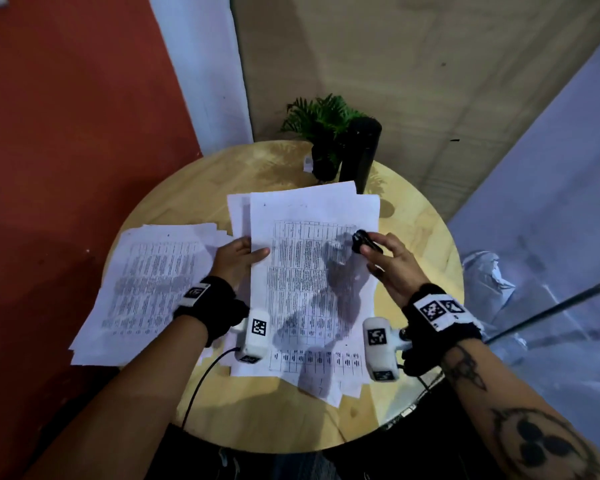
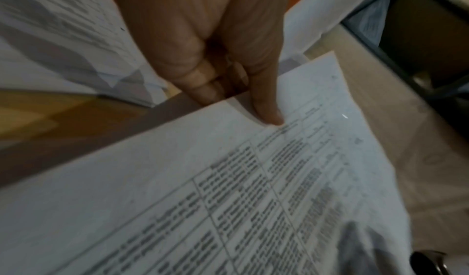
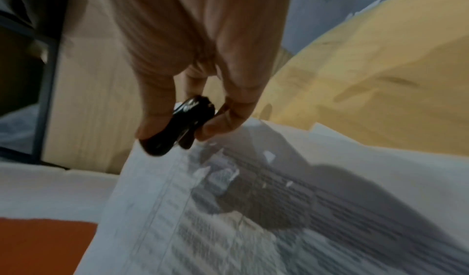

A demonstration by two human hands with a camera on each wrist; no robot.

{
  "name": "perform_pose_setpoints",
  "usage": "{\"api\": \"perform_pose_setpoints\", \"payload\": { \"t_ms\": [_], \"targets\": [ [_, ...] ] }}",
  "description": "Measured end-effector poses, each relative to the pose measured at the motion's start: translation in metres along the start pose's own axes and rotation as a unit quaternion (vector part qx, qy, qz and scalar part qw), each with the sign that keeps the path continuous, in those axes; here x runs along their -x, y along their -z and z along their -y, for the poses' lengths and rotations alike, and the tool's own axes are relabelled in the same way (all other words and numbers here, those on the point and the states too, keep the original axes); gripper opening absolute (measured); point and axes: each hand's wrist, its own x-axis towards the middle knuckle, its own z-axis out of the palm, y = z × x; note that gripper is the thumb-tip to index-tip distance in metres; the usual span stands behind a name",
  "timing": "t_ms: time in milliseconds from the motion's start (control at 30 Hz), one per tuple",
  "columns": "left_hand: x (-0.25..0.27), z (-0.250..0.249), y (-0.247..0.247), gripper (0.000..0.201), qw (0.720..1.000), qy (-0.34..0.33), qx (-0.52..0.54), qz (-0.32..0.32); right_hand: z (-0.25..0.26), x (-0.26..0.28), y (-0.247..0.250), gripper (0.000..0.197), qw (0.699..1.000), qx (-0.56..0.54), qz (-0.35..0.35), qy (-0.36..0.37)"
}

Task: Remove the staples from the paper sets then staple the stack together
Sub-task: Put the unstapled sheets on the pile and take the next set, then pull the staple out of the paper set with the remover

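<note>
The round, pale wooden bench (image 1: 201,188) carries everything here, set against a red wall on the left and a light wood-panelled wall behind. On it lie 2 groups of white printed paper. The middle stack of table-printed sheets (image 1: 312,271) is the larger; its sheets are fanned unevenly, with corners showing at the far edge and the near right. To its left, near but on its own, sits a second loose pile of printed sheets (image 1: 146,289), also fanned. At the far edge of the bench stand a tall black cylinder (image 1: 359,154) and, just beside it on the left, a small green potted plant (image 1: 321,128).

The left hand (image 1: 234,259) holds the left edge of the top sheet of the middle stack: the thumb lies on top of the page and the fingers (image 2: 200,84) go under it, so the edge is pinched and lifted a little, as the left wrist view shows. The right hand (image 1: 390,263) hovers over the upper right part of the same stack and pinches a small black staple remover (image 3: 177,127) between thumb and fingers (image 3: 223,123), its tip close above the page. Both wrists wear black bands with white marker blocks.
</note>
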Motion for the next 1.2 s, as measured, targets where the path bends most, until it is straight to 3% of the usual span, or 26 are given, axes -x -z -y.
{"api": "perform_pose_setpoints", "payload": {
  "t_ms": [67, 133, 200, 367, 433, 467, 533, 600, 633, 700, 800, 933, 1000, 1133, 1200],
  "targets": [
    [0.006, -0.017, 0.006, 0.021, 1.0, -0.006, 0.026, 0.016, 0.025, 0.004, -0.003, 0.031, 0.997, -0.041, 0.061, 0.0],
    [0.01, -0.03, 0.011, 0.022, 0.999, -0.015, 0.032, 0.031, 0.045, 0.01, -0.005, 0.055, 0.987, -0.067, 0.148, -0.001],
    [0.016, -0.042, 0.015, 0.023, 0.998, -0.025, 0.03, 0.039, 0.059, 0.015, -0.007, 0.067, 0.975, -0.057, 0.212, 0.011],
    [0.033, -0.076, 0.024, 0.027, 0.996, -0.077, -0.013, 0.054, 0.083, 0.024, -0.013, 0.064, 0.965, -0.043, 0.252, 0.055],
    [0.038, -0.092, 0.028, 0.026, 0.988, -0.143, -0.063, -0.005, 0.093, 0.029, -0.014, 0.064, 0.961, -0.047, 0.262, 0.069],
    [0.04, -0.101, 0.031, 0.032, 0.976, -0.191, -0.091, -0.059, 0.099, 0.032, -0.014, 0.064, 0.96, -0.049, 0.266, 0.074],
    [0.046, -0.122, 0.036, 0.063, 0.931, -0.297, -0.141, -0.156, 0.109, 0.037, -0.013, 0.066, 0.957, -0.048, 0.273, 0.082],
    [0.06, -0.15, 0.034, 0.088, 0.894, -0.381, -0.171, -0.16, 0.118, 0.042, -0.012, 0.065, 0.955, -0.042, 0.279, 0.089],
    [0.069, -0.166, 0.03, 0.091, 0.88, -0.412, -0.193, -0.135, 0.122, 0.045, -0.011, 0.064, 0.953, -0.038, 0.284, 0.094],
    [0.081, -0.192, 0.022, 0.079, 0.848, -0.449, -0.272, -0.075, 0.128, 0.05, -0.01, 0.063, 0.951, -0.034, 0.29, 0.099],
    [0.083, -0.214, 0.014, 0.053, 0.801, -0.454, -0.389, -0.041, 0.132, 0.056, -0.009, 0.067, 0.952, -0.048, 0.286, 0.098],
    [0.091, -0.221, 0.01, 0.022, 0.836, -0.429, -0.341, 0.029, 0.133, 0.066, -0.011, 0.074, 0.952, -0.058, 0.285, 0.093],
    [0.097, -0.222, 0.007, 0.023, 0.855, -0.416, -0.308, 0.038, 0.135, 0.073, -0.015, 0.076, 0.954, -0.07, 0.274, 0.102],
    [0.106, -0.227, 0.002, 0.019, 0.868, -0.407, -0.278, 0.052, 0.14, 0.083, -0.027, 0.083, 0.961, -0.149, 0.15, 0.179],
    [0.107, -0.229, 0.002, 0.021, 0.875, -0.403, -0.264, 0.053, 0.145, 0.086, -0.032, 0.072, 0.949, -0.215, 0.083, 0.218]
  ]
}}
